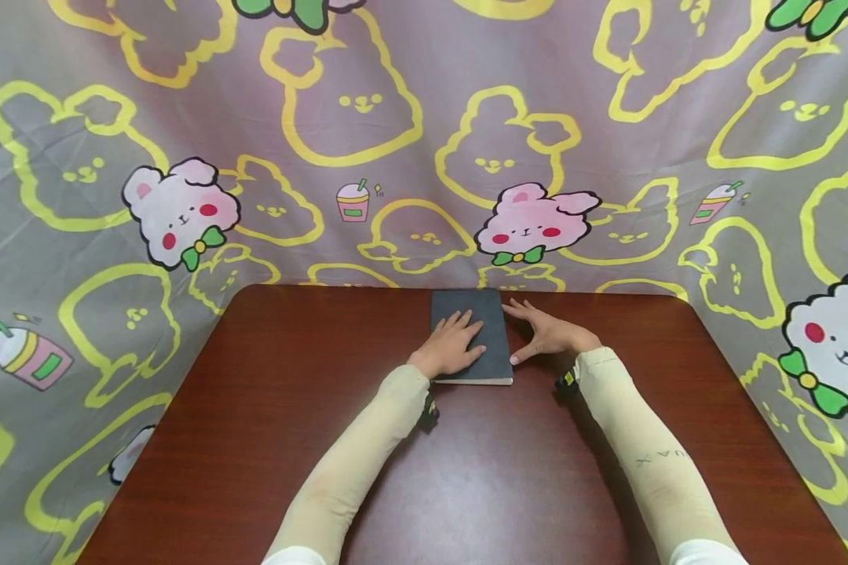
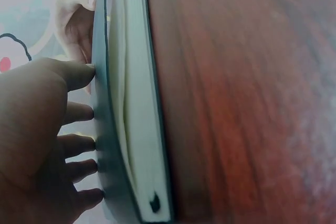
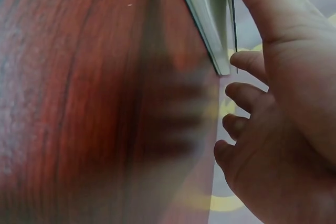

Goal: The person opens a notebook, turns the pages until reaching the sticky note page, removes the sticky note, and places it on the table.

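Note:
A dark blue-grey notebook [image 1: 493, 337] lies flat near the far edge of the table, its pale page edge facing the near side. My left hand [image 1: 448, 345] rests on the cover with fingers spread. In the left wrist view, those fingertips [image 2: 86, 145] touch the cover, which stands slightly raised off the cream pages [image 2: 142, 87]. A small dark tab [image 2: 154, 202] shows at one corner of the page block. Beside the notebook's right edge is my right hand [image 1: 547, 331], thumb near the lower right corner and fingers extended along the side, holding nothing.
The reddish-brown wooden table [image 1: 311, 408] has rounded far corners. A patterned curtain [image 1: 424, 180] with yellow outlines and cartoon rabbits hangs behind it and at both sides. Small black devices [image 1: 429, 412] are strapped at both wrists.

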Available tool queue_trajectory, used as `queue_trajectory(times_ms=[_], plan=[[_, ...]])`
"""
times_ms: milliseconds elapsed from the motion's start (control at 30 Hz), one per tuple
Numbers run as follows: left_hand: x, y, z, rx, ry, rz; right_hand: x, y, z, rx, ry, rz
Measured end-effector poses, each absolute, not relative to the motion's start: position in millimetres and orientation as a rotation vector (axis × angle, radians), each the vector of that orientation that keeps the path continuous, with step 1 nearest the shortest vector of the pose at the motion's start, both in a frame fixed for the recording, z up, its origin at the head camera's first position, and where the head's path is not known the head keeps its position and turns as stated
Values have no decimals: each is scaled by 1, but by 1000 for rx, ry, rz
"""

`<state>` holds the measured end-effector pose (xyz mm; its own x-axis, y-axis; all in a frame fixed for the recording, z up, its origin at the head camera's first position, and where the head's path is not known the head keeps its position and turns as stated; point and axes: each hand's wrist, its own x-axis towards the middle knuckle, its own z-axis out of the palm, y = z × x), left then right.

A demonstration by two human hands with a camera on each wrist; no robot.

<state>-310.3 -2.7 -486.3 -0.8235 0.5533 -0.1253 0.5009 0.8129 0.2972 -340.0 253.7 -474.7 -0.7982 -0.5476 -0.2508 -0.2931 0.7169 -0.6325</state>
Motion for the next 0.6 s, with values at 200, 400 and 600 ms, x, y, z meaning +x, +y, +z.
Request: queue_trajectory(times_ms=[200,400,600], plan=[[-309,3,-483,808,2864,355,-341,253,-467,-661,2511,-845],[-307,11,-476,804,2966,372,-342,252,-460,-709,2522,-875],[-307,17,-468,813,3043,414,-340,248,-449,-765,2537,-898]])
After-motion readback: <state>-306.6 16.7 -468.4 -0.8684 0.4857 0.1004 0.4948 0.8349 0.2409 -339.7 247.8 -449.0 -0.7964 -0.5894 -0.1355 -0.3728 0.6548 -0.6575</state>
